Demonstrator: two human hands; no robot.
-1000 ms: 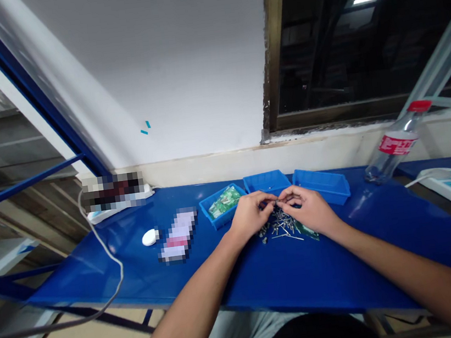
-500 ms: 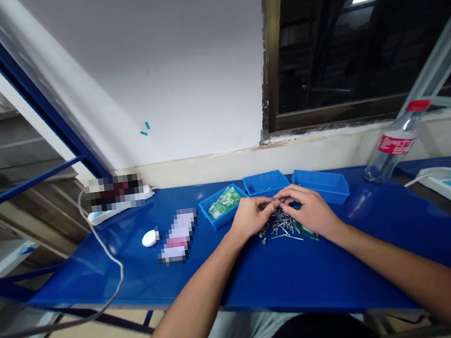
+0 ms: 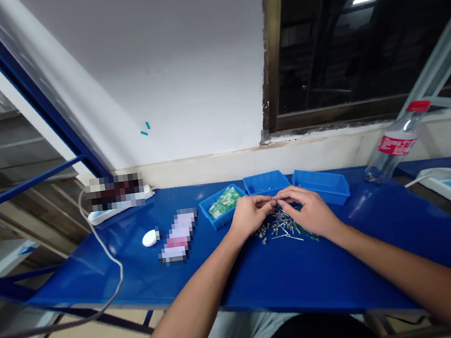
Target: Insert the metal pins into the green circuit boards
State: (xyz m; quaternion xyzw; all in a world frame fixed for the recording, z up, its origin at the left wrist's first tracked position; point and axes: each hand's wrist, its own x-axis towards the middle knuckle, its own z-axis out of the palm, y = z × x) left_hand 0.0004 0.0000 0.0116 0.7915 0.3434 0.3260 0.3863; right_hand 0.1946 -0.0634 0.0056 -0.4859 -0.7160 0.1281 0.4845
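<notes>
My left hand [image 3: 252, 213] and my right hand [image 3: 304, 208] meet fingertip to fingertip above a pile of small silvery metal pins [image 3: 286, 226] on the blue table [image 3: 289, 277]. Both hands are pinched closed. What sits between the fingertips is too small to make out. Some short, rounded metal pieces [image 3: 264, 239] lie beside the pile, under my left hand. A bit of green material [image 3: 309, 233] shows below my right palm. Close to my left hand, a blue bin [image 3: 215, 224] holds green-and-white packets [image 3: 225, 202].
Behind my hands stand a middle blue bin [image 3: 266, 182] and a right blue bin [image 3: 327, 186]. A red-capped plastic bottle [image 3: 397, 143] is at the right. On the left lie a blurred-out flat item [image 3: 179, 235], a white round object [image 3: 150, 238], a power strip [image 3: 124, 205] and a cable [image 3: 116, 272].
My fingertips have shifted very slightly to the left, still pinched together over the pile. Everything else on the table stays in place.
</notes>
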